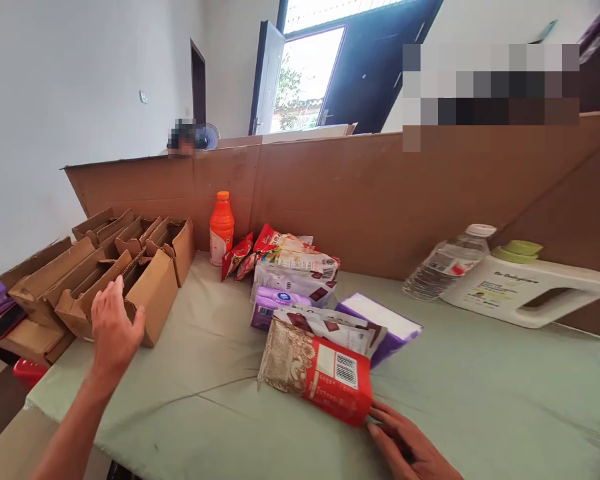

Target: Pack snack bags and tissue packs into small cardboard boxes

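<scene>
My left hand (115, 327) is stretched over the cardboard boxes (157, 293) on the left, its fingers spread and holding nothing. My right hand (407, 443) is at the lower right end of a red packet (337, 380) with a barcode and a patterned beige end. The thumb is on the near side of its corner, and the other fingertips are partly hidden at its edge. Behind the packet, white-and-brown pouches (330, 327), purple tissue packs (380, 327) and red snack bags (265, 250) lie close together.
An orange bottle (223, 230) stands near the upright cardboard panel (330, 193). On the right, a clear water bottle (447, 263) tilts beside a white jug (510, 290) with a green cap. A red basket (30, 372) shows below the table's left edge. People are beyond the panel.
</scene>
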A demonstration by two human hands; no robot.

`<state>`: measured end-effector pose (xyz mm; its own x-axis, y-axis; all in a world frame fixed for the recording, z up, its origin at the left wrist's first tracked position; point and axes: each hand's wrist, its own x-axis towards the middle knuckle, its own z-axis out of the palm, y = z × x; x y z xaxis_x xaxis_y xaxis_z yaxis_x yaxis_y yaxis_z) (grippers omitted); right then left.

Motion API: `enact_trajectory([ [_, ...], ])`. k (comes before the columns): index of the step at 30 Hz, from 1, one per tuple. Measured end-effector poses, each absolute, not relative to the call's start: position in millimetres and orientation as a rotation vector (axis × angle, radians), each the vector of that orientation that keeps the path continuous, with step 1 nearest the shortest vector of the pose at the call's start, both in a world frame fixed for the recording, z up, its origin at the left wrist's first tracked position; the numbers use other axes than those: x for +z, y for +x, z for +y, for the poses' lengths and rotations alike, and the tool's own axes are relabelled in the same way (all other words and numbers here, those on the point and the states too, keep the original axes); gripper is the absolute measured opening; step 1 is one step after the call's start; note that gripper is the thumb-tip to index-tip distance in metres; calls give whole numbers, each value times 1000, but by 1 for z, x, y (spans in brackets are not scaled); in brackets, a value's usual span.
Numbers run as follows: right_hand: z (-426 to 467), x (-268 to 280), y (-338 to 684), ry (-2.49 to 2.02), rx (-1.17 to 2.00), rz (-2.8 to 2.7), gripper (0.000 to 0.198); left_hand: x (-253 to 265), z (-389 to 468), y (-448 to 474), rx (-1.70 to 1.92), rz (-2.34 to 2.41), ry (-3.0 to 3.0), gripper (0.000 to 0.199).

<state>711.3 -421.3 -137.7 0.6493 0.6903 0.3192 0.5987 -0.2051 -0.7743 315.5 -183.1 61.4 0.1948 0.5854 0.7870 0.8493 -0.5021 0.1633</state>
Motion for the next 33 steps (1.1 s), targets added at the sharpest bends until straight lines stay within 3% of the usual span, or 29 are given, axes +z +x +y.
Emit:
enact_trajectory([
  [4, -421, -144, 715, -1887, 114, -1045, 45, 67, -172, 311, -1189, -1369, -2303, 44],
  [9, -428, -144, 710, -1875, 154, -913, 48, 72, -242, 302, -1217, -1065, -2595, 31],
  [13, -437, -122, 686, -1800, 178, -732, 48, 81, -290, 285, -1091, -608, -2914, 36],
  [17, -440, -94, 647, -1690, 117, -702, 37, 73, -301, 270, -1187, -697, -2920, 40],
  [23, -405, -54, 586, -1492, 206, -1046, 24, 29, -299, 272, -1872, -1202, -2581, 93],
  [26, -373, -40, 559, -1446, 368, -1184, 46, 0, -297, 277, -1904, -1406, -2577, 112],
  [29, -332, -31, 541, -1415, 486, -1199, 69, -28, -294, 280, -1877, -1754, -2614, 117],
  [33, -283, -25, 535, -1382, 611, -1188, 76, -48, -280, 272, -1832, -2117, -2553, 124],
])
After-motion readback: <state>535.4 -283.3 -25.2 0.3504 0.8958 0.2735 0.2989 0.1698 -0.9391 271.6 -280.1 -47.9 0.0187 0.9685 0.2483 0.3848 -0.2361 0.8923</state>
